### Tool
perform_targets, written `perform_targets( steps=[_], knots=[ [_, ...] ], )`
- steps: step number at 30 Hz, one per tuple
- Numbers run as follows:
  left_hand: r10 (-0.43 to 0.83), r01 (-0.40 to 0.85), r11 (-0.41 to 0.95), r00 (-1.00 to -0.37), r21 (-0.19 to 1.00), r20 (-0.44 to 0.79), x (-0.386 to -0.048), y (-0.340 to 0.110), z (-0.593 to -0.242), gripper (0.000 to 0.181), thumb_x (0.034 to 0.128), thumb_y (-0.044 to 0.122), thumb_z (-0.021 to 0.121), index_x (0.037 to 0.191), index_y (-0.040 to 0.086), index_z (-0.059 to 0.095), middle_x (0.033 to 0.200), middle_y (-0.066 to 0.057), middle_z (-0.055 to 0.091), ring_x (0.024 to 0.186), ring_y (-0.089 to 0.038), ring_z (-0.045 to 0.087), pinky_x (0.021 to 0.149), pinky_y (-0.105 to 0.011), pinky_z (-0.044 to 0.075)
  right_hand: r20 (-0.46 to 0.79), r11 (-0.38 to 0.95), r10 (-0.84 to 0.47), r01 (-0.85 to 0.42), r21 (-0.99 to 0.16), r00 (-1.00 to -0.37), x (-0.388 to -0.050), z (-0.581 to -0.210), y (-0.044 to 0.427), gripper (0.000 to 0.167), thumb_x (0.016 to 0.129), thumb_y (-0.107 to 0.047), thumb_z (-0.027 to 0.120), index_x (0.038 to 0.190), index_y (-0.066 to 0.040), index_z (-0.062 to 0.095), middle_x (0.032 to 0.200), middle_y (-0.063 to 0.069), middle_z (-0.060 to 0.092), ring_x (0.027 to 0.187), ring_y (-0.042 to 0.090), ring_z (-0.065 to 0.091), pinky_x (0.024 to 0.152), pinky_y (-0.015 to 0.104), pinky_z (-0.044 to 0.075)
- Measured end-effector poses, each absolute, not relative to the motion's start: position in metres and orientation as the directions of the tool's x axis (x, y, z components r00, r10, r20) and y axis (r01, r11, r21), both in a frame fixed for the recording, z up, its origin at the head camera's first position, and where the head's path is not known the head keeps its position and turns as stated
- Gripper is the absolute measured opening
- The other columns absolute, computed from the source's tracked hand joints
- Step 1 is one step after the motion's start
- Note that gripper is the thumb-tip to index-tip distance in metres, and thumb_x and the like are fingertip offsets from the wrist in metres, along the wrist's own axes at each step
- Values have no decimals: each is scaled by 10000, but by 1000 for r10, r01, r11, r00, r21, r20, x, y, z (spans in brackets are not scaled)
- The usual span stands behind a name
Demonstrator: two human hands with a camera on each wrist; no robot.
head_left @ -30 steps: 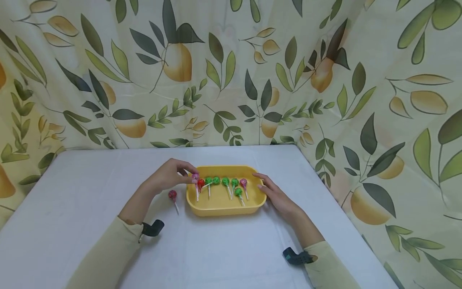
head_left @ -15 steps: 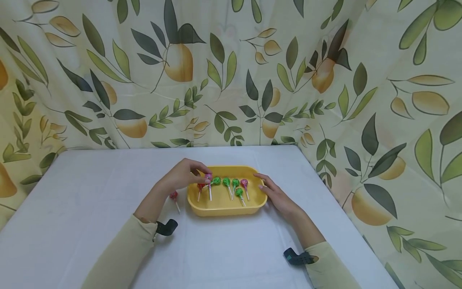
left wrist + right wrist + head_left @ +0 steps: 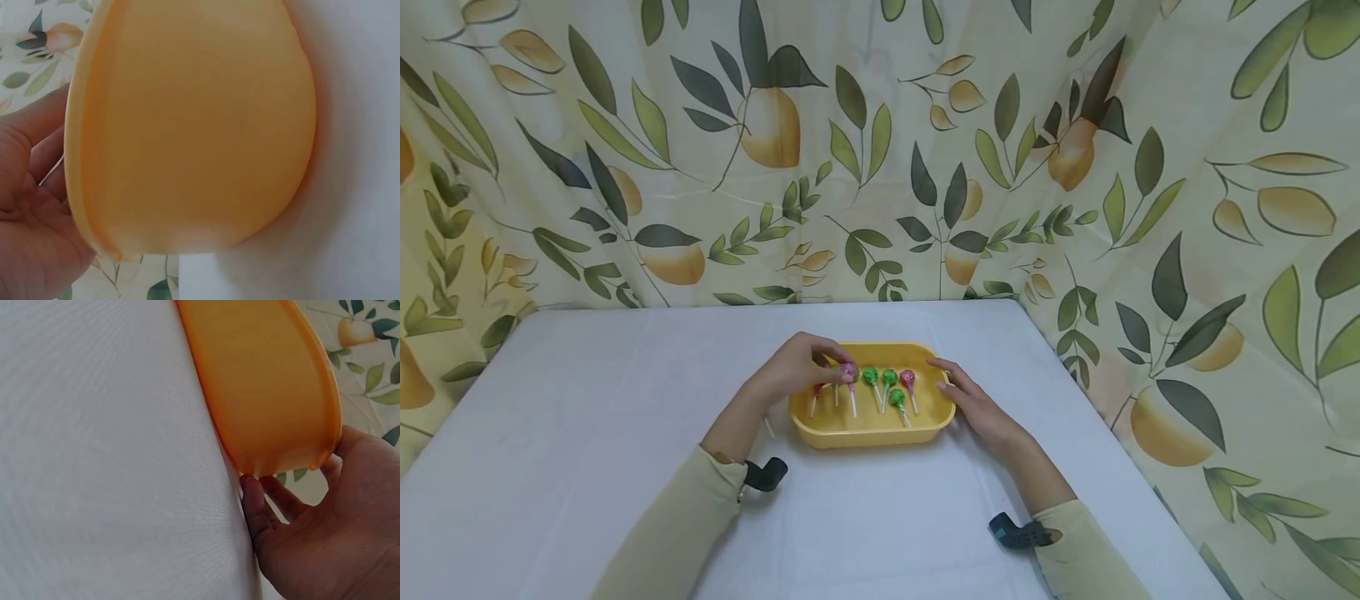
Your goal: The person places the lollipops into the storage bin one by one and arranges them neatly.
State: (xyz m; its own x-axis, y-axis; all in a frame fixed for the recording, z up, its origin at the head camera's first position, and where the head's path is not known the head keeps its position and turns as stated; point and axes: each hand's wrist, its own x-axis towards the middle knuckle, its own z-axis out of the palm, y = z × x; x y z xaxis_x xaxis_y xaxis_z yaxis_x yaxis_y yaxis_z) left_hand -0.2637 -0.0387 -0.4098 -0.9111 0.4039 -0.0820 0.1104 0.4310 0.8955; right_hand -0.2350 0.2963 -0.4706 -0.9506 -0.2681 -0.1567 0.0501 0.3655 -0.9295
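Observation:
In the head view a yellow plastic tray (image 3: 871, 438) stands on the table with several lollipops in it. My left hand (image 3: 797, 367) is over its left part and pinches a pink lollipop (image 3: 847, 372), stick downward. Green lollipops (image 3: 889, 379) and another pink lollipop (image 3: 907, 378) lie to the right. A red lollipop (image 3: 816, 389) and a green one are partly hidden by the fingers. My right hand (image 3: 977, 407) holds the tray's right end, thumb over the rim. In the left wrist view the tray wall (image 3: 200, 125) hides the left fingertips and the lollipop.
A lollipop stick (image 3: 768, 427) shows on the white tablecloth (image 3: 865, 517) left of the tray; my left wrist covers its head. Behind the table hangs a curtain (image 3: 880, 167) printed with leaves and fruit.
My left hand has moved right with the pink lollipop, from the tray's left edge past the red one to a green one. The right hand stays on the tray's end.

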Motion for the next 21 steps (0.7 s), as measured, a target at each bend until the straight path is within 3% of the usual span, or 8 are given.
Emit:
perform_targets(
  steps=[6, 21],
  knots=[
    [413, 145, 446, -909, 883, -59, -265, -26, -412, 195, 856, 158, 873, 1043, 163, 820, 1015, 20, 714, 837, -223, 556, 689, -306, 457, -159, 364, -266, 54, -930, -951, -235, -471, 296, 444, 1102, -404, 471, 1543, -377, 431, 1703, -38, 168, 1568, 296, 8, 1212, 573, 56],
    [442, 228, 440, -897, 868, 12, -261, -2, -423, 196, 864, 117, 859, 1053, 98, 811, 989, 31, 741, 835, -173, 575, 734, -293, 466, -156, 364, -268, 50, -930, -951, -236, -470, 297, 443, 1107, -383, 462, 1549, -373, 428, 1705, -33, 164, 1568, 303, 1, 1211, 578, 53]
  ],
)
